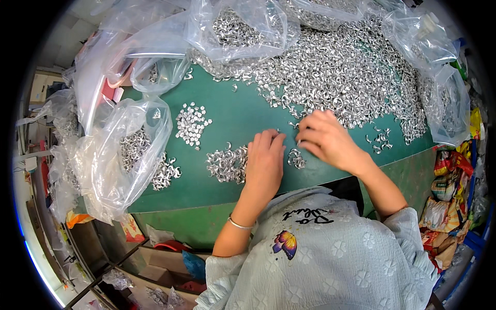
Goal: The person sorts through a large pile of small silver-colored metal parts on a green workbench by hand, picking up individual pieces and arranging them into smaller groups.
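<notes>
My left hand (265,161) rests palm down at the right end of a small pile of curved silver metal pieces (223,164). Its fingers are curled and close together, and whatever lies under the fingertips is hidden. My right hand (330,138) is at the near edge of a large heap of crescent-shaped metal pieces (330,67). Its thumb and fingers are pinched together, with a tiny shiny bit at their tips that is too small to name. Just below them lies a little cluster of curved pieces (296,158).
On the green table (206,199), a group of small round flower-like metal pieces (192,124) lies left of centre. Clear plastic bags (111,170) with metal pieces stand at left, and others (447,108) at right. A few loose pieces (381,139) lie near the right edge. Colourful packages (444,186) are beyond.
</notes>
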Demonstrator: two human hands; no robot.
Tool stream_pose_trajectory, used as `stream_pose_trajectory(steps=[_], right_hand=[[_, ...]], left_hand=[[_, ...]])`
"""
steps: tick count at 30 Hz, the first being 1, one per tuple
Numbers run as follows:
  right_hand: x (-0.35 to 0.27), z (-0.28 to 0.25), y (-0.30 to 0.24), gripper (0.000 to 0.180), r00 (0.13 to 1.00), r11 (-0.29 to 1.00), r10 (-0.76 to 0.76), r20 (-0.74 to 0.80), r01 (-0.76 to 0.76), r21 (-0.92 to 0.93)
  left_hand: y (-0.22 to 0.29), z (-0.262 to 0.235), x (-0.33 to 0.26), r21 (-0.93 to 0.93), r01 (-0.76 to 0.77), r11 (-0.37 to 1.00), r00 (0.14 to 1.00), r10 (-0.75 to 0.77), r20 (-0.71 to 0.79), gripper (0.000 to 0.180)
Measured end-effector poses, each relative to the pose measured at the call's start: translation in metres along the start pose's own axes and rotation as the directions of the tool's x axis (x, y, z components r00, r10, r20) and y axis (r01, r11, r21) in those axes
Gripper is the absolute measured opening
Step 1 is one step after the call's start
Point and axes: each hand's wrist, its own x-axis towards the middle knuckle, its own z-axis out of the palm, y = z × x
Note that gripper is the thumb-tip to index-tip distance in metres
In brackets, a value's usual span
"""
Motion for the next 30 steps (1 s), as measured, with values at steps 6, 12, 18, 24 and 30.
stream_pose_trajectory(steps=[6, 12, 18, 24, 30], right_hand=[[0.012, -0.004, 0.005, 0.016, 0.976, 0.992, 0.102, -0.194, -0.114, -0.048], [0.018, 0.007, 0.002, 0.010, 0.997, 0.986, -0.017, -0.076, 0.004, -0.169], [-0.003, -0.001, 0.005, 0.011, 0.998, 0.998, 0.021, -0.063, -0.017, 0.061], [0.014, 0.011, 0.012, 0.024, 0.982, 0.969, 0.046, -0.184, -0.089, -0.231], [0.002, -0.010, 0.025, 0.019, 0.983, 0.953, -0.016, -0.182, -0.040, -0.301]], left_hand=[[0.004, 0.000, -0.004, -0.046, -0.022, 0.999, 1.000, 0.022, 0.001, 0.032], [-0.001, 0.006, -0.001, 0.117, 0.005, 0.993, 0.996, 0.005, -0.088, 0.032], [-0.010, 0.005, 0.005, 0.026, 0.059, 0.998, 0.996, -0.058, -0.068, 0.043], [0.000, 0.010, 0.016, -0.096, -0.027, 0.995, 0.994, 0.016, -0.109, 0.039], [0.022, 0.014, -0.013, -0.224, -0.064, 0.972, 0.995, 0.081, 0.066, 0.033]])
